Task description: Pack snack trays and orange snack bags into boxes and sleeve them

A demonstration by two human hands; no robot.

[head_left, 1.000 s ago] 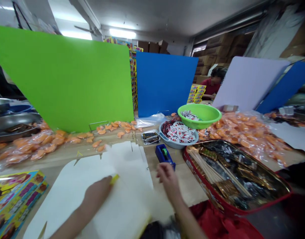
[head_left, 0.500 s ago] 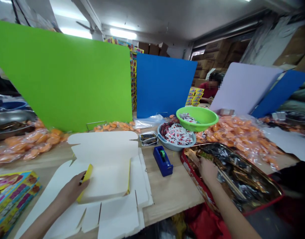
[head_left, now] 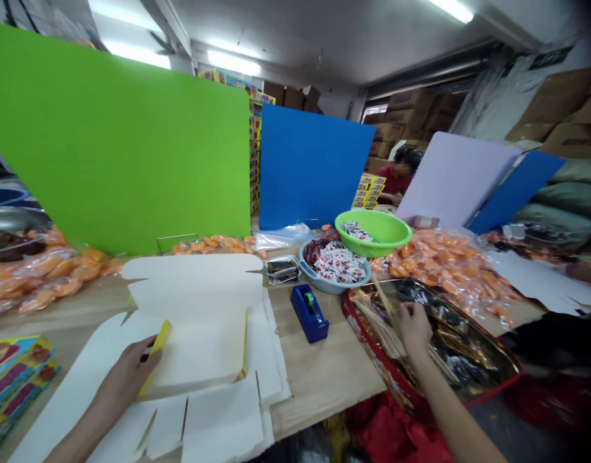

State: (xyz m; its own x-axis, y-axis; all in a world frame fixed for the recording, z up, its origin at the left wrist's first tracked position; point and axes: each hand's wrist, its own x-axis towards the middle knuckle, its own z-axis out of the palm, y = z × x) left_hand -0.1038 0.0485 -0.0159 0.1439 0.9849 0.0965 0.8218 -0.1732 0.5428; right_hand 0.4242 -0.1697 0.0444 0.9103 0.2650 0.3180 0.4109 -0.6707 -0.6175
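Note:
My left hand point(head_left: 136, 363) grips the raised left side of a partly folded white box point(head_left: 203, 347) with yellow edges, which lies on stacked flat white cardboard. Over the red-rimmed tray point(head_left: 348, 308) at the right, my right hand point(head_left: 415, 325) is closed, pinching a thin wooden stick bundle point(head_left: 384, 299) that sticks up to the left. Black and gold packets point(head_left: 462, 341) and more pale sticks lie in the tray. Between my hands stands a blue tape dispenser point(head_left: 309, 315).
Behind are a light-blue basin point(head_left: 314, 281) of small sachets, a green bowl point(head_left: 396, 241) and a small clear pack point(head_left: 282, 269). Orange packets point(head_left: 440, 263) pile up at right and left. Printed boxes point(head_left: 20, 379) stand front left. A person in red point(head_left: 391, 183) sits behind.
My right hand has risen slightly and moved right within the tray, and the thin sticks now show at its fingers. My left hand keeps its hold on the box side. The view has shifted slightly.

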